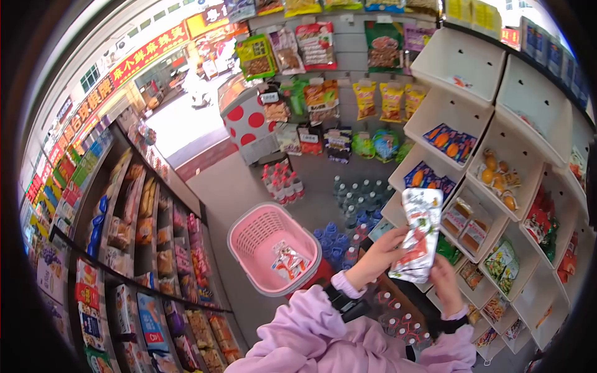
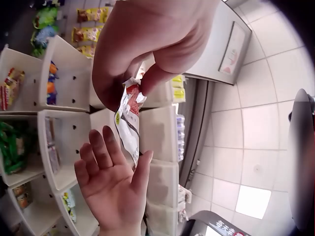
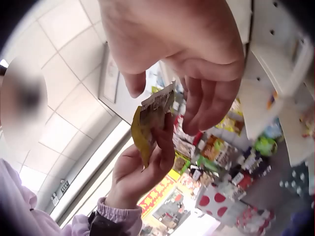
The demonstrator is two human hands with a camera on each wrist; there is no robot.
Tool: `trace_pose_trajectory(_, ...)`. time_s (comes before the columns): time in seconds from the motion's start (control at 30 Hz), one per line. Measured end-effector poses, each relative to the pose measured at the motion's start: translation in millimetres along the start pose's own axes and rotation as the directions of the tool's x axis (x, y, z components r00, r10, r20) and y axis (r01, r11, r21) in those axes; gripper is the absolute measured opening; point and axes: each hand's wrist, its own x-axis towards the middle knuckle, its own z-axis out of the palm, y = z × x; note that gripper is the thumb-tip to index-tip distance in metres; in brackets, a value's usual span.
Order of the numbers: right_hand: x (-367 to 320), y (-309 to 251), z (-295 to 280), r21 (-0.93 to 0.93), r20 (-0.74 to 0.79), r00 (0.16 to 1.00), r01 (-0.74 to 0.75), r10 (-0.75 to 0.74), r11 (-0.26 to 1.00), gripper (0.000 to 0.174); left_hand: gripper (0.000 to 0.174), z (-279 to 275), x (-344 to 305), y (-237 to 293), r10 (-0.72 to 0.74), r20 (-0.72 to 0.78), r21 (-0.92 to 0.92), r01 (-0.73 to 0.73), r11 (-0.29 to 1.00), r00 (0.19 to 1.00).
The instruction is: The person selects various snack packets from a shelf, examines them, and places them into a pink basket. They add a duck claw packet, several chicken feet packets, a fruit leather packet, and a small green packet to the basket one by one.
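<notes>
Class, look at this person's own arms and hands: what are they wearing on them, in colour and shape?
The left sleeve and right sleeve are loose, pale lilac-pink cloth with soft folds; the left cuff is gathered. The left wrist band and right wrist band are black. The left hand and right hand wear no gloves.

Fine lettering on the packet [image 1: 423,230] in the left hand [image 1: 377,253] is illegible. Far snack bags [image 1: 303,7] are cut off by the head view's upper edge.
</notes>
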Motion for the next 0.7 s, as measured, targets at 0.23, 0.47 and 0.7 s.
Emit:
trace_pose_trajectory(0.23, 11.5, 79.7, 73.5, 0.004, 0.148, 0.893, -0.431, 0.426, 0.902, 0.034, 0.048, -78.6, -94.4, -17.9, -0.116, -0.182, -0.260, 0.066, 0.963, 0.976)
trace_pose_trajectory(0.47, 54.5, 132.7, 126.2, -0.023, 0.278, 0.793, -0.559, 0.542, 0.829, 0.025, 0.049, -136.7, -143.9, -16.9, -0.220, -0.275, -0.503, 0.055, 0.863, 0.936)
trace_pose_trajectory(0.7, 125.5, 190.9, 182.8, 0.064, 0.294, 0.580, -0.805, 0.760, 0.590, 0.025, 0.049, -231.4, -183.6, -24.4, -0.256, -0.474, -0.564, -0.067, 0.823, 0.843)
